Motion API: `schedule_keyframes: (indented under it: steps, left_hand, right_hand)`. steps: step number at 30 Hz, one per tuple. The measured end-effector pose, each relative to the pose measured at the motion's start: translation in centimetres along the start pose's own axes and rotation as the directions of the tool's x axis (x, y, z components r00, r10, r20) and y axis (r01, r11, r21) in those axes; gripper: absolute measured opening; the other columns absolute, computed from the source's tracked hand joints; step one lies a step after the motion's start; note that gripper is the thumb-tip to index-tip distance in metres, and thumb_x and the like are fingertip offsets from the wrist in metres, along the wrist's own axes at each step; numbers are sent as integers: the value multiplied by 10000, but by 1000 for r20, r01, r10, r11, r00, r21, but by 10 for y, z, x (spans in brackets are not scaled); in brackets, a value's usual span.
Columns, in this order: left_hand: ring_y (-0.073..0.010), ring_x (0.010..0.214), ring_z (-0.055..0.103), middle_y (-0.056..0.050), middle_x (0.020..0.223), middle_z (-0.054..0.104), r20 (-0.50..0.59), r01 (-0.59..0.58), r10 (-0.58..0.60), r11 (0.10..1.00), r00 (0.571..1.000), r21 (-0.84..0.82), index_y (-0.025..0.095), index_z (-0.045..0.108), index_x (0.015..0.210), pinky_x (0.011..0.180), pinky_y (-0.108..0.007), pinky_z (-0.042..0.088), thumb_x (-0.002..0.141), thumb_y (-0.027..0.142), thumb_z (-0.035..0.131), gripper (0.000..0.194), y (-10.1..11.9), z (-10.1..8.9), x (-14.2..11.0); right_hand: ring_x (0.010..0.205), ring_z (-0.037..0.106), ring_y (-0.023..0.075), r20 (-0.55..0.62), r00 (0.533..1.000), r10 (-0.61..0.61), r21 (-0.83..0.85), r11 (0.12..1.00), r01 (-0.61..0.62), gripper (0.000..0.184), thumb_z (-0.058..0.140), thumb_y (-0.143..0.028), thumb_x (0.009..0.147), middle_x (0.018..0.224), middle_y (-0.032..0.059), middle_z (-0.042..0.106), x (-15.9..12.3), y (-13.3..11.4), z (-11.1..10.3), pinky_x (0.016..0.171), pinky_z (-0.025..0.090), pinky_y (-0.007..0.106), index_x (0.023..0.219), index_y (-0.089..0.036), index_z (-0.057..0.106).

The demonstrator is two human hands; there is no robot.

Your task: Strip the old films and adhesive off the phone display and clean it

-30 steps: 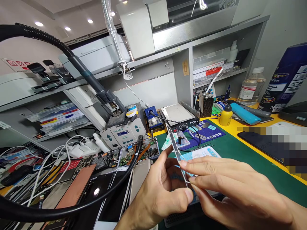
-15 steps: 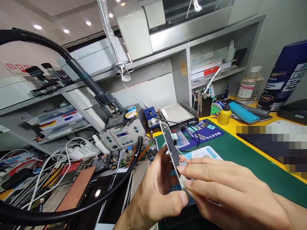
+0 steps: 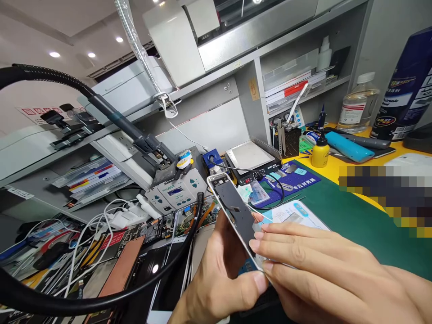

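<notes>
My left hand (image 3: 219, 274) grips a white-edged phone screen (image 3: 232, 209) from behind and below, its thumb at the bottom edge. The screen is tilted, with its dark grey back and a small metallic strip near the top facing me. My right hand (image 3: 313, 265) presses its fingers together on the lower right part of the screen, covering that end. Whether those fingers also pinch some small part there cannot be made out. Behind the hands lies a white and blue card (image 3: 297, 213) on the green mat (image 3: 364, 225).
A grey control station (image 3: 182, 191) and a flat hot plate (image 3: 249, 157) stand at the back. A black hose (image 3: 135, 294) arcs across the left over phone parts. A yellow bottle (image 3: 320, 152) and a blue spray can (image 3: 401, 90) stand to the right.
The phone screen has turned so more of its dark back faces me, and its top leans further left. My fingers keep their hold. The camera view has shifted slightly.
</notes>
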State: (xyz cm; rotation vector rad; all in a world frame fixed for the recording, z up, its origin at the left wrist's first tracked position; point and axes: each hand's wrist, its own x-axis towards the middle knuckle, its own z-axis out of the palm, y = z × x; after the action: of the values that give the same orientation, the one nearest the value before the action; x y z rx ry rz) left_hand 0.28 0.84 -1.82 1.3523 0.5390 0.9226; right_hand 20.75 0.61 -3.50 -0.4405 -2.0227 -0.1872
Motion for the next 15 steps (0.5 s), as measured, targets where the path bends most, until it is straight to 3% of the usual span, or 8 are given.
schedule_keyframes:
  steps: [4, 15]
  left_hand:
    - [-350, 1316, 503, -105, 1304, 576, -19, 7, -7, 1000, 1000, -2, 225, 519, 1320, 1163, -537, 335, 782, 202, 751, 587, 0, 1, -1]
    - [-358, 1362, 483, -105, 1338, 610, -24, 20, -20, 1000, 1000, 0, 227, 557, 1346, 1182, -529, 318, 744, 135, 768, 644, 5, 5, 2]
  right_hand:
    - [1126, 720, 166, 20, 1000, -1, 30, 1000, 0, 211, 546, -171, 1010, 1141, 63, 787, 0, 1, 1, 1179, 401, 254, 981, -128, 751]
    - [1083, 740, 177, 27, 999, -18, 45, 999, 17, 133, 634, -157, 952, 1098, 82, 797, 2, 5, -1, 1128, 446, 223, 949, -115, 759]
